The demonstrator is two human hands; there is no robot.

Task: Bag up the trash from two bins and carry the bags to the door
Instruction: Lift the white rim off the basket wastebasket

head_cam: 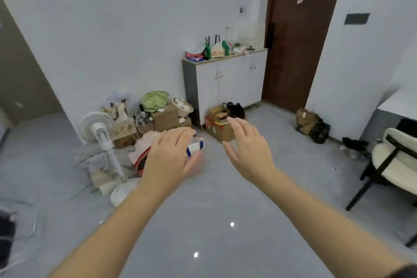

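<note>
My left hand (171,156) grips a small white and blue roll or packet (195,145) between fingers and thumb, held out over the grey floor. My right hand (248,149) is stretched forward beside it, fingers spread and holding nothing. Behind my left hand a red bin (141,161) with pale stuff in it shows partly, mostly hidden by the hand. The brown door (300,36) stands shut at the back right. A dark bag beside a brown paper bag (312,125) sits on the floor right of the door.
A white pedestal fan (100,133) stands at the left among cardboard boxes (167,117) and clutter along the wall. A white cabinet (228,83) with bottles on top stands beside the door. A cream chair (392,165) stands at the right.
</note>
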